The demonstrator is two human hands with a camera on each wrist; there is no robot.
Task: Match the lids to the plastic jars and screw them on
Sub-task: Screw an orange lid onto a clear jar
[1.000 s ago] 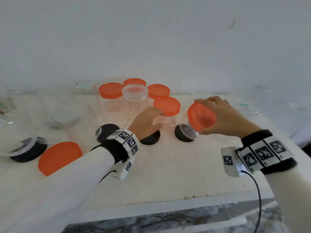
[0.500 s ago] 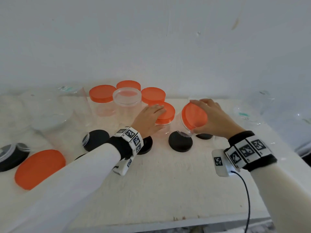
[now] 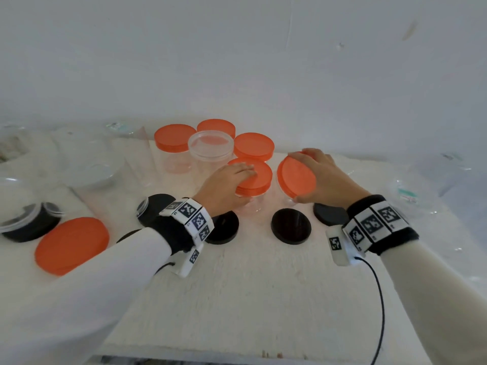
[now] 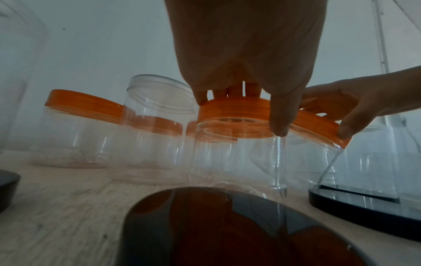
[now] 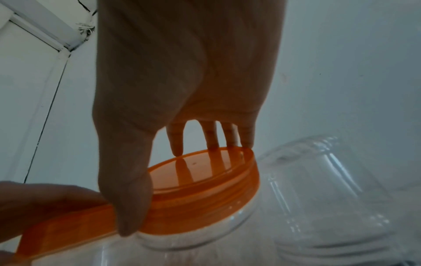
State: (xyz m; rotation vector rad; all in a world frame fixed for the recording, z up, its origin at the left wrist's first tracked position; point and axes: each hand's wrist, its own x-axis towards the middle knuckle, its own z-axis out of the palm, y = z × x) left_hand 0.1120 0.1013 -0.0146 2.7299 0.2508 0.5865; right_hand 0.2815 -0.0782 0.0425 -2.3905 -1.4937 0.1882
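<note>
A clear plastic jar stands mid-table under an orange lid point(image 3: 259, 177). My left hand point(image 3: 249, 184) lies over that lid, fingers curled over its far edge and thumb on the near rim point(image 4: 280, 126). Just to the right is a second clear jar, tipped to the left, with its own orange lid point(image 3: 296, 181). My right hand point(image 3: 295, 176) grips this lid, fingers point(image 5: 212, 142) on the far edge and thumb on the near rim. Behind stand three more orange-lidded jars point(image 3: 174, 139) and one open jar point(image 3: 210, 146).
Loose black lids point(image 3: 291, 226) lie on the white table point(image 3: 250, 285) in front of the jars and under my left wrist. A large orange lid point(image 3: 72, 245) and a black-lidded clear jar on its side point(image 3: 29, 222) are at the left. Clear jars crowd both sides.
My left hand has gone from the jar's side up onto its orange lid. My right hand has brought the tilted jar back and left, close beside the left one.
</note>
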